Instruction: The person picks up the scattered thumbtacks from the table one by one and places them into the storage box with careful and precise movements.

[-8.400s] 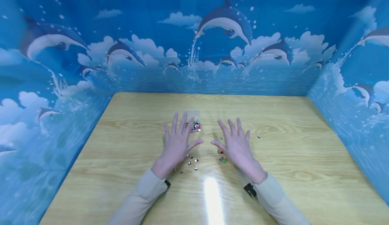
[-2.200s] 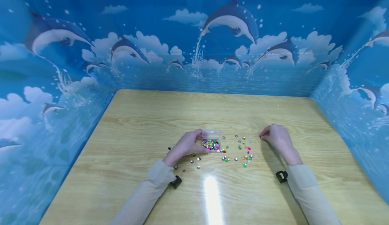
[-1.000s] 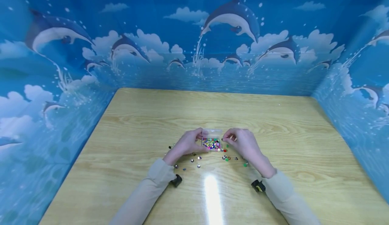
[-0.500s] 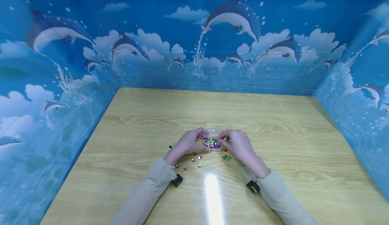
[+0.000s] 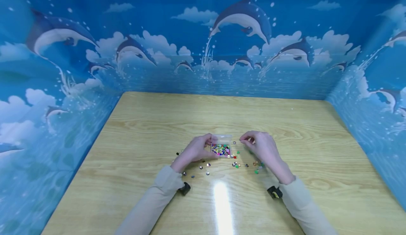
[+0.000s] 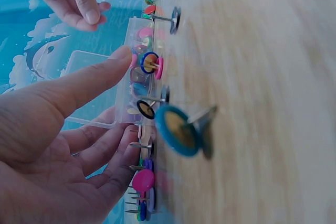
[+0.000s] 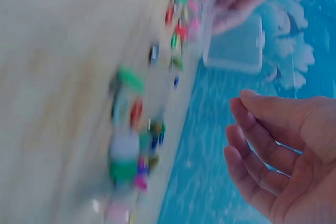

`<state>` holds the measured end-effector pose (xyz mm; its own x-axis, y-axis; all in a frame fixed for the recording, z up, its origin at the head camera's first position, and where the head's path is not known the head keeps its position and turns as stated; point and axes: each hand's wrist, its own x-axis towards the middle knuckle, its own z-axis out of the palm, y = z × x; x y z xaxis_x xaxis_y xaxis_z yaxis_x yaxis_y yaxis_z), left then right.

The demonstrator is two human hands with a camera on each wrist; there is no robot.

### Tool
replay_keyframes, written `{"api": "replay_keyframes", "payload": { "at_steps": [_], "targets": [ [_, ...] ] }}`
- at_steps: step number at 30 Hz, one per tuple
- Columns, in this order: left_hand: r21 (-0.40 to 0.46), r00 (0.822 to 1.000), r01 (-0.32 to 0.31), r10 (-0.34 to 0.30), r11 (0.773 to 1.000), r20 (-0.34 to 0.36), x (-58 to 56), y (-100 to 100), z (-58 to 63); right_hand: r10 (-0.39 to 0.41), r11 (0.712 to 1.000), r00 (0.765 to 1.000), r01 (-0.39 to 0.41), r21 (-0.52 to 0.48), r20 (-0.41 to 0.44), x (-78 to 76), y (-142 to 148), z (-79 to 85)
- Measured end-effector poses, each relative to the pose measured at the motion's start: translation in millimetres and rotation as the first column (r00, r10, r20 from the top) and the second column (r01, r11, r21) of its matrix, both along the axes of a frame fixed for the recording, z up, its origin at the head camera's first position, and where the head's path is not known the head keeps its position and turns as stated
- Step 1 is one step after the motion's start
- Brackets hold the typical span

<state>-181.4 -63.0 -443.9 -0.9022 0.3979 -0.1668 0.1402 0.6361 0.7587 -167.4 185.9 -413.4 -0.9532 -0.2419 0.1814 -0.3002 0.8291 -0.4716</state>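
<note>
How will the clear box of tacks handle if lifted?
The clear box is probably stiff: its edges look straight. It's apt to spill if tipped, since the lid is open and many tacks sit loose inside. The lid may swing, as it juts out from the box's edge.

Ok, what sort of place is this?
Probably a staged tabletop booth: a wood-grain table, a dolphin-print backdrop on three sides, and loose thumbtacks by an open box.

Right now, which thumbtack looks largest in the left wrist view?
The teal-rimmed thumbtack, below and right of the black-rimmed one; its disc looks bigger than any other.
</note>
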Motion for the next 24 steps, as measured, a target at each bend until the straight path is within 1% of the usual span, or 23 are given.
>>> {"api": "replay_keyframes", "payload": {
  "at_steps": [3,7,10,15,24],
  "targets": [
    [-0.007,1.000,-0.009,0.009,1.000,0.001,0.5,0,0.1,-0.045,0.999,0.999,0.045,0.023,0.015,-2.7,16,3.3],
    [-0.010,1.000,-0.017,0.017,1.000,0.003,0.6,1,-0.3,-0.076,0.995,0.997,0.076,0.056,-0.007,-6.3,37,5.2],
    [-0.013,1.000,-0.018,0.018,1.000,0.004,0.3,0,-1.2,-0.078,0.994,0.997,0.078,0.071,-0.009,-8.8,50,3.9],
    [-0.016,1.000,-0.010,0.010,1.000,-0.002,-0.6,0,-2.0,-0.085,0.991,0.996,0.081,0.110,0.032,-9.4,65,-1.0],
    [-0.012,1.000,-0.013,0.013,1.000,0.001,-0.9,0,-1.5,-0.073,0.984,0.994,0.059,0.169,0.081,-6.6,77,-12.5]
  ]
}}
